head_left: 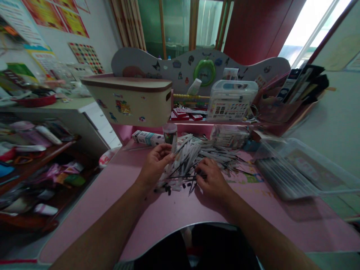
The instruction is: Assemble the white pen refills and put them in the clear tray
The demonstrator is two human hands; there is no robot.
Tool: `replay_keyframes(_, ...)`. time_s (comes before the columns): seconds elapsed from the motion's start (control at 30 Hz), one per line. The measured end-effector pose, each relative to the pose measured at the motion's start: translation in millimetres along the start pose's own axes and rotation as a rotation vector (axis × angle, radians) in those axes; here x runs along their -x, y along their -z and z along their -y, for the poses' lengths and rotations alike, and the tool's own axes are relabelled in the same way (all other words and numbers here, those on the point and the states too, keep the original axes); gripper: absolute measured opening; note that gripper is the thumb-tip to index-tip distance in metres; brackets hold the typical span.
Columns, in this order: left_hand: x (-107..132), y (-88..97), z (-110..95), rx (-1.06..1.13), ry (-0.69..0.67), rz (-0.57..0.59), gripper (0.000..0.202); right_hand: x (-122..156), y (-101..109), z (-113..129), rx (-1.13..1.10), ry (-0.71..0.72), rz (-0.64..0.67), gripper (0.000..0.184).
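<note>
A heap of white pen barrels and thin dark pen refills (194,153) is spread over the pink desk. At its left side my left hand (157,163) is closed, with a whitish pen barrel (174,144) standing up between thumb and fingers. My right hand (210,178) has its fingers curled at the near right edge of the heap. A thin dark rod (182,176) runs up to those fingertips, but what they grip is hidden. Small black caps (169,190) lie on the desk between the hands. Behind my left hand stands a clear cup (170,131).
At right sits an open clear plastic box (323,165) beside a grey ribbed stack (284,178). A long printed carton (147,138) lies at back left. The shelf above holds a cream bin (129,103), a clear carry case (233,99) and a green clock (204,72).
</note>
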State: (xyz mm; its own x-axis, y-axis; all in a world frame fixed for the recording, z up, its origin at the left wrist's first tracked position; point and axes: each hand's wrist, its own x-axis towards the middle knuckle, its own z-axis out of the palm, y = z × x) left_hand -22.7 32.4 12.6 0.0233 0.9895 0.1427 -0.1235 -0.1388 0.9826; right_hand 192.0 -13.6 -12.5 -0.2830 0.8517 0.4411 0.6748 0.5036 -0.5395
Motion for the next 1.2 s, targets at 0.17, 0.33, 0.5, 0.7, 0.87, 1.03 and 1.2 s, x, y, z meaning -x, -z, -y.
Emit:
replay_keyframes(0.17, 1, -1.4, 0, 0.107, 0.066, -0.015, 0.038, 3, -15, -4, 0.109, -0.011, 0.064, 0.011)
replay_keyframes(0.33, 3, -1.0, 4, 0.079, 0.095, 0.003, 0.032, 1, -15, -12, 0.093, -0.025, 0.054, 0.017)
replay_keyframes(0.5, 4, -1.7, 7, -0.135, 0.108, 0.048, 0.036, -10, 2, -23, -0.199, -0.094, -0.015, 0.018)
replay_keyframes(0.7, 3, 1.7, 10, -0.46, -0.1, 0.128, 0.028, -20, 23, -40, -0.587, -0.505, -0.356, 0.02)
replay_keyframes(0.87, 3, 4.2, 14, -0.601, -0.158, 0.161, 0.024, -23, 35, -46, -0.648, -0.6, -0.604, 0.021)
replay_keyframes(1.03, 4, 4.4, 15, -0.63, -0.183, 0.182, 0.024, -23, 37, -39, -0.586, -0.584, -0.582, 0.021)
replay_keyframes(1.2, 5, 1.3, 11, -0.648, -0.204, 0.195, 0.023, -22, 34, -39, -0.499, -0.528, -0.528, 0.021)
